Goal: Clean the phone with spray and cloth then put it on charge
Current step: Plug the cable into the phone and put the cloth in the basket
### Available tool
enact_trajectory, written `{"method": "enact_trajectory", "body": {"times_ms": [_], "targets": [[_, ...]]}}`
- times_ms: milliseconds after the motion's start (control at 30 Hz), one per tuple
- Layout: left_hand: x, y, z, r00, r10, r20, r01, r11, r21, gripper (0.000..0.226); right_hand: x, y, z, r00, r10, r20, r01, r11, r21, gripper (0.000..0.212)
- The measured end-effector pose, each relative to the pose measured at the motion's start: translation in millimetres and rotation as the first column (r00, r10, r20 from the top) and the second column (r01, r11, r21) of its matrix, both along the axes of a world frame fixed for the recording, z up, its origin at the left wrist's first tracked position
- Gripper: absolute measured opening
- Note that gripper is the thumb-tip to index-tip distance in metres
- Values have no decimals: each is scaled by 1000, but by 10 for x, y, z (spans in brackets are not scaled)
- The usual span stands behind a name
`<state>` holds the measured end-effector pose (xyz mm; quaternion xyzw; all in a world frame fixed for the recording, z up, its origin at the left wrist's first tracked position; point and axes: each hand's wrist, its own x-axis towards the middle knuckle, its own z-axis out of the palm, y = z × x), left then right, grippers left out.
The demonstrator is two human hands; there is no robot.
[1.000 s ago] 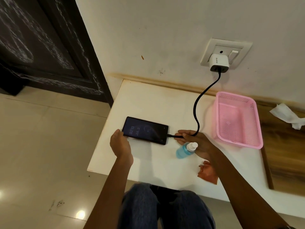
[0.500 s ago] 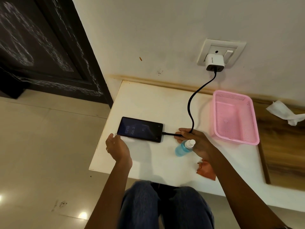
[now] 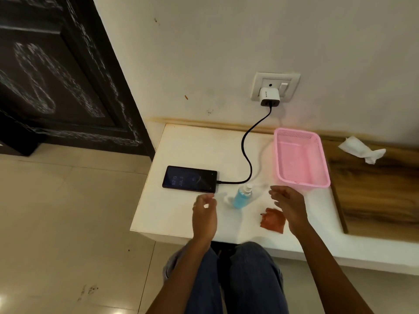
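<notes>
The black phone [image 3: 190,179] lies flat on the white table [image 3: 181,218] with its screen lit. A black cable [image 3: 246,152] is plugged into its right end and runs up to the white charger [image 3: 269,96] in the wall socket. A small blue spray bottle [image 3: 243,196] lies tilted on the table between my hands. The orange cloth [image 3: 272,220] rests near the front edge, beside my right wrist. My left hand [image 3: 204,211] hovers just below the phone's right corner, fingers loosely curled, holding nothing. My right hand [image 3: 288,201] is open above the table, right of the bottle.
An empty pink plastic basket [image 3: 301,177] stands at the right of the white surface. Past it a wooden top carries a crumpled white tissue [image 3: 360,150]. A dark carved door [image 3: 56,75] fills the left. My knees in jeans are under the table edge.
My right hand has let go of the cable by the phone and drawn back to the right. My left hand has left the phone's left end and moved right, toward the bottle.
</notes>
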<state>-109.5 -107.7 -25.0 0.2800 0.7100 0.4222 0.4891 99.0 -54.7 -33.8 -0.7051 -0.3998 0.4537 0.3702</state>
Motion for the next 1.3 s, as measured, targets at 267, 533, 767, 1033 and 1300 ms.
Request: {"method": "enact_trajectory", "body": {"times_ms": [267, 533, 767, 1033, 1300], "targets": [[540, -266, -149, 939, -342, -41, 330, 929, -168, 26, 226, -471, -134, 966, -26, 256, 81, 975, -208, 44], [639, -351, -8, 888, -452, -84, 433, 883, -180, 19, 37, -539, -234, 945, 8, 327, 70, 972, -225, 22], [590, -506, 252, 924, -379, -51, 367, 917, -156, 28, -2, -732, 285, 959, -147, -241, 124, 987, -106, 9], [636, -745, 808, 807, -289, 514, 359, 932, -39, 39, -94, -1250, 923, 860, -10, -510, 36, 998, 43, 32], [501, -941, 1038, 837, -283, 468, 311, 950, 19, 40, -186, -1547, 1127, 968, 145, -206, -86, 958, 275, 35]]}}
